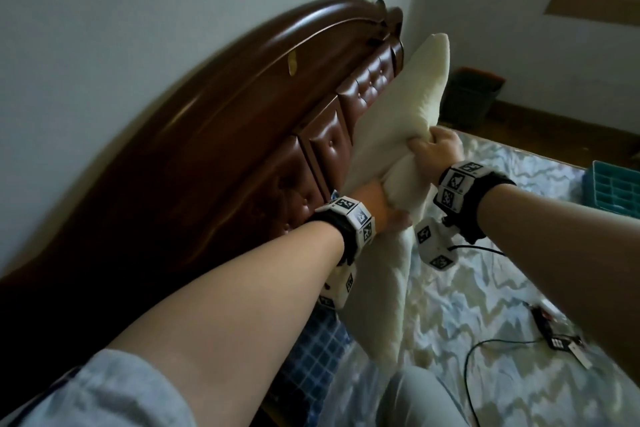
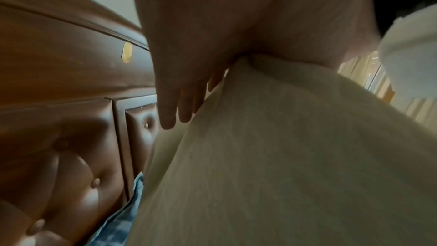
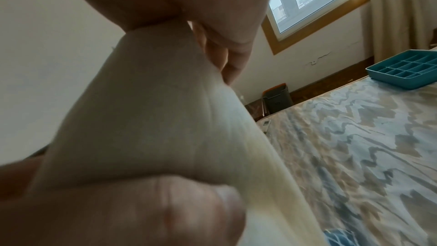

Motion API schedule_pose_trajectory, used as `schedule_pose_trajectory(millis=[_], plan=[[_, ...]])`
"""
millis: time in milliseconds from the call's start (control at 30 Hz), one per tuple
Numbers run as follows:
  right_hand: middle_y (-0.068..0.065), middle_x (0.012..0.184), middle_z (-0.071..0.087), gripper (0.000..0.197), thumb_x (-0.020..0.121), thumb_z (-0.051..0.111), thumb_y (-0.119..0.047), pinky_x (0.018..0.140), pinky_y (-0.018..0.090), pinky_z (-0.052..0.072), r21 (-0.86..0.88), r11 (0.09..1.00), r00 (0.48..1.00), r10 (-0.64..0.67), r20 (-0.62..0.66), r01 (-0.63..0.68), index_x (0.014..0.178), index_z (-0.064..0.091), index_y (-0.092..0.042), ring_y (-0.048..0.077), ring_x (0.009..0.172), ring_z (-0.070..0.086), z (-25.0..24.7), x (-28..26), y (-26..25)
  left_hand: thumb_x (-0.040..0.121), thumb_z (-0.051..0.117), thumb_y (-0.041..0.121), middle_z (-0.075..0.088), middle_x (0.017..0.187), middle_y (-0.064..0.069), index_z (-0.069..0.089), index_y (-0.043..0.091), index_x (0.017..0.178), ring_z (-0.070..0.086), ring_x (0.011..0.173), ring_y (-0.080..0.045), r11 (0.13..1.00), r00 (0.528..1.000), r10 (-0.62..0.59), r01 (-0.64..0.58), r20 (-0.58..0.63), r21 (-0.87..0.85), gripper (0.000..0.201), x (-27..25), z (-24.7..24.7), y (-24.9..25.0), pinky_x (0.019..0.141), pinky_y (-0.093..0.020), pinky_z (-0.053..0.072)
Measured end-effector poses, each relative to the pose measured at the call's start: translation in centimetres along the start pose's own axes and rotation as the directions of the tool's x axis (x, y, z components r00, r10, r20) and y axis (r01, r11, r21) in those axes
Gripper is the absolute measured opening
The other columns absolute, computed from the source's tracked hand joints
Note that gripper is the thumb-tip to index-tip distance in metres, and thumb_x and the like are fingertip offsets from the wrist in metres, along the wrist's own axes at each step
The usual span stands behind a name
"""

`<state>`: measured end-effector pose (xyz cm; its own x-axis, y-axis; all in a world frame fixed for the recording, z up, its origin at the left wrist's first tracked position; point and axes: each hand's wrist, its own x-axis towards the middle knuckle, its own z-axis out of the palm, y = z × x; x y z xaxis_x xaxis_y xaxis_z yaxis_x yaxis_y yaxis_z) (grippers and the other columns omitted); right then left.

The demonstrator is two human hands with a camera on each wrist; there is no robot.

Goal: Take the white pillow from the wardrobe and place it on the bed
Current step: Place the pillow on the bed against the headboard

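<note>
Over the patterned bed (image 1: 485,288), beside its brown headboard (image 1: 207,135), the white pillow (image 1: 408,97) hangs lengthwise, clenched by left hand (image 1: 381,204) nearer its low end and right hand (image 1: 436,146) at mid-edge, most of it rising beyond.

Teal tray (image 1: 614,185) (compartmented), black cable (image 1: 485,347)

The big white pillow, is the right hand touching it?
Touching. The right wrist view shows the right hand pinching the soft white pillow between thumb and fingers.
</note>
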<state>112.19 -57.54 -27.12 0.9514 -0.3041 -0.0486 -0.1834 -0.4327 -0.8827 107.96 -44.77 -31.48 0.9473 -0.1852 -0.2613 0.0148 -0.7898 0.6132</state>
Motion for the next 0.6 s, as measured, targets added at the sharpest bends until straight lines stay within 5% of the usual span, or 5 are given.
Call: schedule_pose_trajectory(millis=[100,200,300,433,600], plan=[[0.006,0.098,0.067,0.015,0.079,0.058,-0.025,0.088,0.036,0.054,0.045,0.998,0.997,-0.044,-0.062,0.047,0.091,0.067,-0.021,0.026,0.095,0.063,-1.2,3.8,-1.5,0.064,0.084,0.044,0.06,0.105,-0.004,0.053,0.013,0.124,0.062,0.093,-0.024,0.999,0.997,0.022,-0.024,-0.078,-0.021,0.074,2.8,-1.7,2.0,0.083,-0.034,0.056],[0.005,0.098,0.068,0.029,0.077,0.058,-0.025,0.09,0.036,0.054,0.113,0.991,0.995,-0.057,-0.085,0.066,0.103,0.071,-0.017,0.025,0.095,0.064,-2.0,8.7,-1.9,0.044,0.077,0.061,0.061,0.123,-0.008,0.042,0.017,0.134,0.063,0.105,-0.03,0.996,0.985,0.067,-0.057,-0.156,0.069,0.106,6.6,-2.1,3.6,0.086,-0.038,0.056],[0.004,0.095,0.067,0.033,0.077,0.058,-0.025,0.089,0.033,0.054,0.189,0.981,0.995,-0.035,-0.097,0.053,0.106,0.071,-0.015,0.023,0.091,0.063,-2.1,14.7,-1.2,0.042,0.079,0.064,0.059,0.124,-0.006,0.037,0.018,0.139,0.062,0.106,-0.03,0.98,0.99,0.069,-0.044,-0.12,0.196,0.116,11.2,-1.0,4.0,0.089,-0.039,0.054],[0.001,0.084,0.064,0.02,0.082,0.059,-0.021,0.079,0.03,0.051,0.27,0.963,0.999,0.008,-0.052,0.006,0.099,0.069,-0.016,0.02,0.085,0.061,-1.0,23.2,0.9,0.057,0.081,0.048,0.066,0.104,0.003,0.059,0.023,0.115,0.064,0.097,-0.021,0.981,0.99,-0.075,0.094,-0.119,0.167,0.067,18.7,3.1,2.7,0.082,-0.029,0.047],[0.005,0.098,0.068,0.026,0.082,0.063,-0.025,0.089,0.036,0.054,0.291,0.949,0.992,0.103,0.077,-0.121,0.107,0.069,-0.018,0.024,0.093,0.063,2.5,32.8,7.9,0.073,0.063,0.044,0.07,0.093,-0.007,0.06,0.02,0.098,0.066,0.091,-0.032,0.898,0.964,-0.078,0.179,-0.256,0.401,0.036,27.9,8.0,0.5,0.088,-0.043,0.051]])
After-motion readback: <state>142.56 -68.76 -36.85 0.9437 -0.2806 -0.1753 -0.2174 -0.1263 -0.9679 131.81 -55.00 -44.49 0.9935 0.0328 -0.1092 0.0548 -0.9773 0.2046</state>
